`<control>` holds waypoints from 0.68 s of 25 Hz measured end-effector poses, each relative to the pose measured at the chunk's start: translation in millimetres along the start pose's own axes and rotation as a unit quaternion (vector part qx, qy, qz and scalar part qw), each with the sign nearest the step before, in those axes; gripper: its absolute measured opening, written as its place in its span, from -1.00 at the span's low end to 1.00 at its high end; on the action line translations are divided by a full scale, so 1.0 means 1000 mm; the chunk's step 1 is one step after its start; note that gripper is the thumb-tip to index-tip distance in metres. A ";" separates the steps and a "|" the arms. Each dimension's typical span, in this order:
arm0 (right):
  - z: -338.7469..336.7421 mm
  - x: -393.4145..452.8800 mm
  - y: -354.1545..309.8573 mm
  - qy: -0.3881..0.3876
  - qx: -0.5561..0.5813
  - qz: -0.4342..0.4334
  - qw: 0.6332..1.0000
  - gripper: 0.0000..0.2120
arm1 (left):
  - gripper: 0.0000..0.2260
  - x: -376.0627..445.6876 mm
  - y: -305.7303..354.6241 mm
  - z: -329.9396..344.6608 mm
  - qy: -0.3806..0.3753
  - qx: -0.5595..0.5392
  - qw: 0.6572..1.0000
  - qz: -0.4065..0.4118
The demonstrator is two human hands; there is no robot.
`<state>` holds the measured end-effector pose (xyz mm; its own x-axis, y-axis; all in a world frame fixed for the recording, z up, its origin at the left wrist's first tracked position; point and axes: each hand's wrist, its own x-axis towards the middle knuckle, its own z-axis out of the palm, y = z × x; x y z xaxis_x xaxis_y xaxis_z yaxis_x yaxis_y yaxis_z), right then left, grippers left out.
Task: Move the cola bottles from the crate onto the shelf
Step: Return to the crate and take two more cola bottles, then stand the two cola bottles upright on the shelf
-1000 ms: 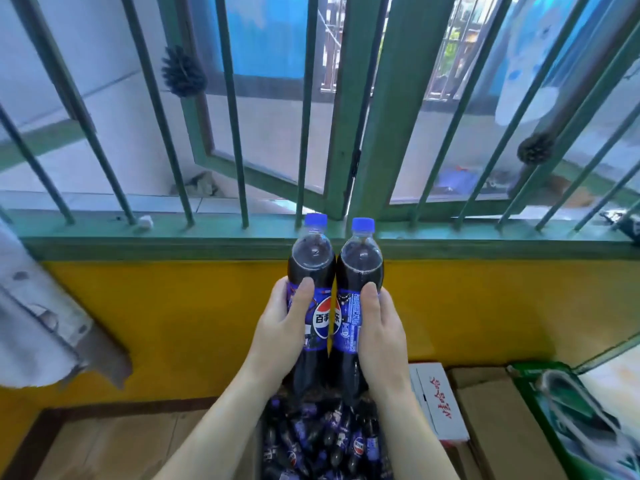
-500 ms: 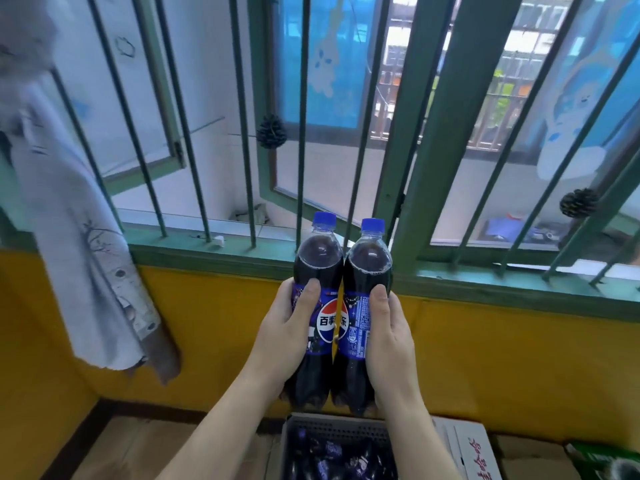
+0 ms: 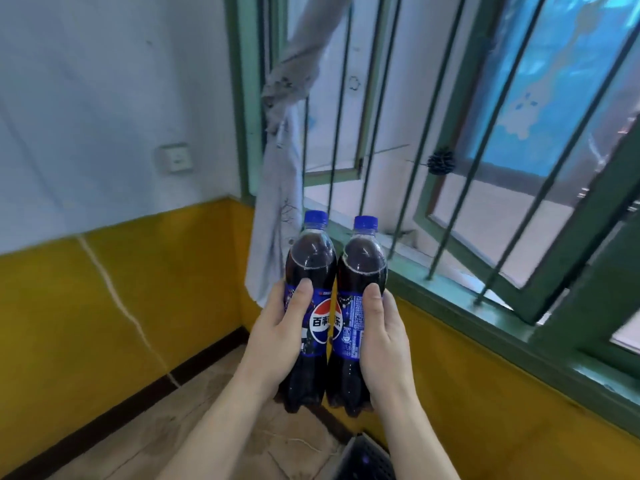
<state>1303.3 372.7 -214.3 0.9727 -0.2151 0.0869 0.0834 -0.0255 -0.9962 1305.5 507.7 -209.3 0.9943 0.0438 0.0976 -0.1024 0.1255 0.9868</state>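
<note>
Two dark cola bottles with blue caps and blue labels stand upright side by side in front of me, pressed against each other. My left hand grips the left cola bottle around its label. My right hand grips the right cola bottle the same way. A corner of the dark crate shows at the bottom edge, below my right forearm. No shelf is in view.
A yellow and white wall with a switch plate fills the left. A green barred window with an open pane runs along the right. A pale cloth hangs from the bars behind the bottles. Bare floor lies below.
The view has swung left, from facing the window to the room corner. Both bottles stay in my hands at the same height. The crate has slipped almost out of view.
</note>
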 end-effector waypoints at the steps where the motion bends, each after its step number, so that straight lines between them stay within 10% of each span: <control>1: 0.010 -0.005 -0.002 -0.025 0.008 0.003 1.000 -0.80 | -0.64 -0.009 0.002 -0.010 0.025 -0.006 1.000 0.003; 17: 0.198 -0.194 -0.024 -0.412 0.063 -0.030 0.908 -0.73 | -0.65 -0.231 0.058 -0.200 0.377 0.014 0.923 0.075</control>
<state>1155.4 607.9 -209.1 0.7929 0.5884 0.1587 0.1154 0.1107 -0.9871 1063.2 703.1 -200.1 0.6640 0.7370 0.1263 -0.2265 0.0373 0.9733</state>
